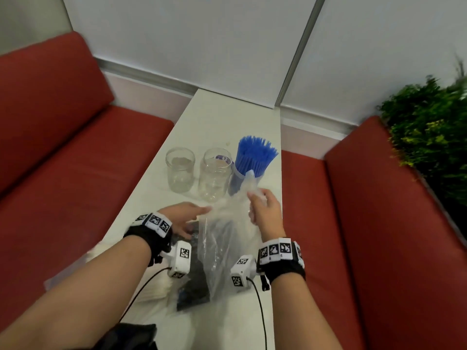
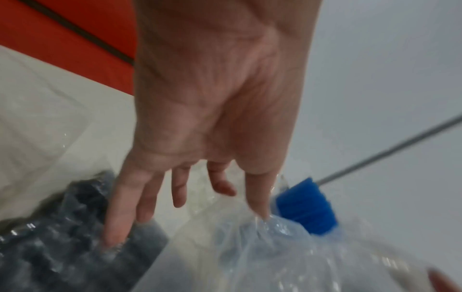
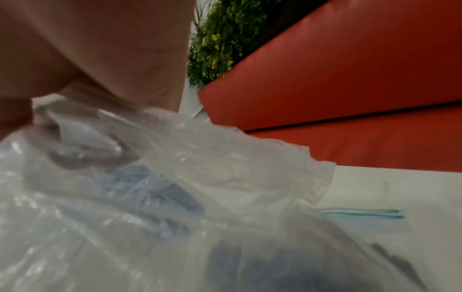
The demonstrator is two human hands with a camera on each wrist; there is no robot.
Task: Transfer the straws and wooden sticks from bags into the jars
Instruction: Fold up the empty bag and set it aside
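Two empty glass jars [image 1: 180, 169] [image 1: 216, 173] stand mid-table, and a third jar beside them holds a bunch of blue straws [image 1: 254, 157]. My right hand [image 1: 257, 200] pinches the top of a clear, crumpled plastic bag [image 1: 227, 248] and lifts it in front of the straws. My left hand [image 1: 193, 219] is spread with straight fingers. In the left wrist view its index tip touches the clear bag [image 2: 275, 247] and its outer fingers rest on a bag of dark straws [image 2: 62, 247]. The clear bag [image 3: 175, 177] fills the right wrist view and hides my right fingers.
The narrow white table [image 1: 222, 117] runs between two red benches [image 1: 63, 160] [image 1: 366, 223]. A green plant [image 1: 429, 127] stands at the far right. A pale bag of whitish sticks [image 1: 156, 286] lies near my left forearm. A thin teal strip [image 3: 360, 213] lies on the table.
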